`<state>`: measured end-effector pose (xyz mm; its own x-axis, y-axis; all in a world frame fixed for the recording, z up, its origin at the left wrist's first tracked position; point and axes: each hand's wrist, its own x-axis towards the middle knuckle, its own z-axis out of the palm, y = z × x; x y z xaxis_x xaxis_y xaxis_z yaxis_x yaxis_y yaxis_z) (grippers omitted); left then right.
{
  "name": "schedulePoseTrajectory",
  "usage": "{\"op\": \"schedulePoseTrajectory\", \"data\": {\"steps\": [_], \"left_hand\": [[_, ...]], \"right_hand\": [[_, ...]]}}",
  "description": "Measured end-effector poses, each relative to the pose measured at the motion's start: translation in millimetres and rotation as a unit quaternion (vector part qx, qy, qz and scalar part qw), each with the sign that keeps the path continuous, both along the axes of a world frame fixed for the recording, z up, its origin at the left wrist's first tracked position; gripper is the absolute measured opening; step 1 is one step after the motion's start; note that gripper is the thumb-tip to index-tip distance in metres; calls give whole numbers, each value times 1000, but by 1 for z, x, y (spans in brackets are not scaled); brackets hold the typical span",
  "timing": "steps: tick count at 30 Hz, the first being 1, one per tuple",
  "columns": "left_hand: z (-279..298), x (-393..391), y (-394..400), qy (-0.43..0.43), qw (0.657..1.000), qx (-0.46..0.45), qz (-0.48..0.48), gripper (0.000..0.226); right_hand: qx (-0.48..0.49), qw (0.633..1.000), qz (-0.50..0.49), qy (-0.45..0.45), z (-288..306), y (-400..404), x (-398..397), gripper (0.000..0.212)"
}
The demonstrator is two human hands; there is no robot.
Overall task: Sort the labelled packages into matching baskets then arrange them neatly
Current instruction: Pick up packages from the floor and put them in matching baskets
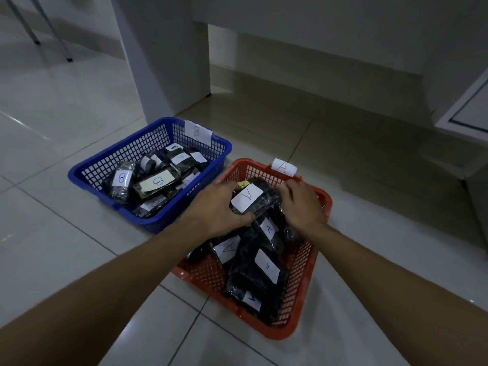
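An orange basket (pixel 303 294) tagged A sits on the floor at centre right, holding several black packages with white A labels. My left hand (pixel 214 207) and my right hand (pixel 301 204) both grip one black A package (pixel 253 199) above the basket's far end, left hand on its left side, right hand on its right. Other A packages (pixel 261 265) lie stacked below my wrists. To the left stands a blue basket (pixel 111 165) tagged B, filled with several black packages with B labels (pixel 155 182).
White tiled floor (pixel 66 233) surrounds both baskets. A white cabinet panel (pixel 163 62) rises just behind the blue basket. Metal chair legs (pixel 52 30) stand at the far left, and a white cabinet (pixel 467 109) at the right edge.
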<state>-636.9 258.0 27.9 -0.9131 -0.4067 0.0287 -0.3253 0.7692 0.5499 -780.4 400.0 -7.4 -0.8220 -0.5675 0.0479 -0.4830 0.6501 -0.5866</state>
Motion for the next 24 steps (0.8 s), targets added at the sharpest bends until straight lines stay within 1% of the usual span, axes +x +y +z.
{"op": "schedulePoseTrajectory", "data": {"steps": [1,2,3,4,5,6,8,10,11,12,14,15,17,18,21,24], "left_hand": [[-2,-4,2,1,1000,7,4,64],[-5,-7,4,5,1000,9,9,66],[-5,-9,6,9,1000,10,14,66],[-6,-12,8,14,1000,11,16,66],[-5,-13,10,18,1000,16,11,66],[-4,-14,10,20,999,26,-1,65],[-2,-13,12,14,998,53,-40,59],[-3,-11,12,-3,996,58,-70,57],[-5,-9,11,-11,996,44,-72,59],[-7,-6,10,-18,997,24,-72,61],[-11,-2,6,-25,997,-9,-75,62],[-12,1,5,-28,997,-17,-77,62],[-14,5,2,-34,996,-28,-79,62],[-15,6,1,-36,996,-31,-80,62],[-17,8,-1,-36,995,-39,-79,62],[-17,8,1,-37,994,-60,-82,60]], "right_hand": [[-59,994,12,-86,11,1,2,37],[-113,974,22,-197,23,2,4,39],[-140,949,29,-281,30,5,4,36],[-156,930,41,-330,32,7,1,28],[-163,923,39,-345,30,9,-2,24],[-171,921,25,-350,29,11,-5,29],[-198,914,-10,-355,26,12,-12,34],[-201,919,-12,-339,29,13,-17,33],[-179,931,-6,-319,32,14,-18,33],[-137,946,5,-295,35,13,-20,33],[-7,965,37,-260,35,14,-21,31],[58,964,51,-255,33,15,-20,30],[134,958,64,-245,31,16,-16,25],[151,960,67,-225,31,16,-14,23],[196,970,71,-126,37,18,-10,22],[201,974,70,-83,38,18,-9,26]]}}
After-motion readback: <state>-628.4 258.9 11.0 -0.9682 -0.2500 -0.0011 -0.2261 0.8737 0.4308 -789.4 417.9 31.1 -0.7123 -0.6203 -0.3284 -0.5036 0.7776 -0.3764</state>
